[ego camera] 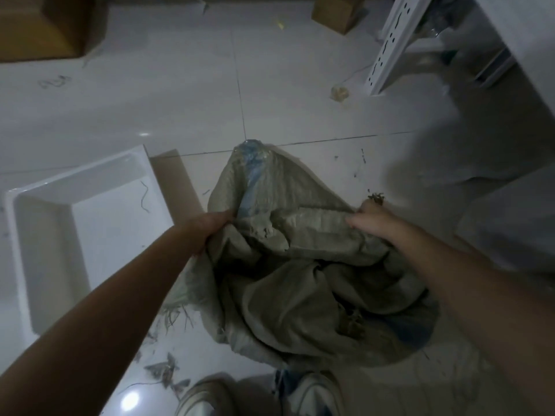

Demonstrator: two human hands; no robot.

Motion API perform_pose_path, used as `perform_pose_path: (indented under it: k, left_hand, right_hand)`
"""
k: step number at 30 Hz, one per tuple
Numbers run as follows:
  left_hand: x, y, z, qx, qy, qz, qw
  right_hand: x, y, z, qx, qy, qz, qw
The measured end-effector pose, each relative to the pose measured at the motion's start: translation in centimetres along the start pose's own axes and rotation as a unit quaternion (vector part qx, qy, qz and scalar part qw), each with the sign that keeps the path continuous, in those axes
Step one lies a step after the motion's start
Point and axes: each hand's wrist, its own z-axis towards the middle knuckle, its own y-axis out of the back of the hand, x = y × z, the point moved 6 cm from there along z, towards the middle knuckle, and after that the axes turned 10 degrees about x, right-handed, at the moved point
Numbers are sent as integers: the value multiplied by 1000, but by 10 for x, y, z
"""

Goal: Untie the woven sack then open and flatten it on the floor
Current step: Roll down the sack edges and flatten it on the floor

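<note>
Left hand (pixel 211 228) and right hand (pixel 371 222) each clamp the crumpled woven sack (pixel 288 283); bare floor (pixel 300 94) beyond.

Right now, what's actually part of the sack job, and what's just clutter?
Job:
- crumpled grey-green woven sack
- left hand gripping its edge
- right hand gripping its edge

Clutter:
- white rectangular plastic tray
- flat brown cardboard piece
- brown cardboard boxes
- white perforated metal rail

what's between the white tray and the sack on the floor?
Head view: a flat piece of brown cardboard lies between the white tray and the woven sack, beside the tray's edge; the left hand grips the sack nearby.
</note>
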Motion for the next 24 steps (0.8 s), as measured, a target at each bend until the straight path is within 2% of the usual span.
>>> perform_pose_path:
  k: [1,2,3,4,5,6,7,8,9,10,11,12,13,14,16,17,18,19,21,23,24]
  left_hand:
    - [-4,-4,1,-35,-11,87,996]
    - [-12,-6,-2,-98,-44,192,976]
    - [-21,-8,-10,-174,-97,293,935]
    - [-31,-12,-24,-257,-179,373,873]
    - [-38,-20,-40,-326,-284,430,792]
    - [-38,-36,-54,-351,-378,489,703]
    - [-29,-56,-62,-332,-439,558,621]
    - [-13,-74,-60,-286,-459,642,543]
    - [7,-88,-51,-245,-443,720,474]
    - [25,-93,-40,-228,-425,762,432]
    - [35,-92,-29,-225,-408,780,418]
    - [38,-87,-20,-225,-380,788,430]
    - [36,-81,-15,-226,-353,783,460]
    - [34,-78,-11,-231,-339,779,474]
    - [26,-73,-4,-267,-305,794,454]
    - [22,-69,-1,-264,-293,785,478]
    - [15,-64,-1,-258,-289,761,520]
    - [9,-59,-1,-239,-280,722,586]
    - [-3,-53,-4,-213,-266,656,674]
    - [-14,-37,-12,-245,-251,549,759]
    - [-21,-29,-17,-266,-256,483,794]
  right_hand:
    - [12,4,-4,-65,9,-110,992]
    - [29,8,-14,-153,41,-220,963]
    - [47,7,-30,-241,101,-293,920]
    - [61,0,-49,-313,173,-333,872]
    - [66,-11,-64,-355,236,-356,832]
    - [67,-25,-76,-370,277,-375,803]
    - [59,-42,-79,-347,288,-410,793]
    - [46,-58,-76,-316,282,-452,785]
    - [31,-70,-70,-283,258,-485,786]
    - [16,-78,-63,-262,226,-507,789]
    - [3,-80,-57,-253,187,-518,795]
    - [-8,-80,-52,-256,148,-524,799]
    - [-15,-79,-50,-263,117,-535,794]
    - [-19,-80,-47,-266,92,-553,784]
    - [-20,-80,-40,-268,70,-568,775]
    - [-19,-77,-36,-263,66,-543,795]
    - [-15,-74,-32,-247,69,-507,823]
    - [-10,-71,-29,-236,87,-469,847]
    - [4,-57,-35,-267,125,-386,874]
    - [8,-34,-41,-274,147,-234,921]
    - [8,-24,-43,-244,139,-160,946]
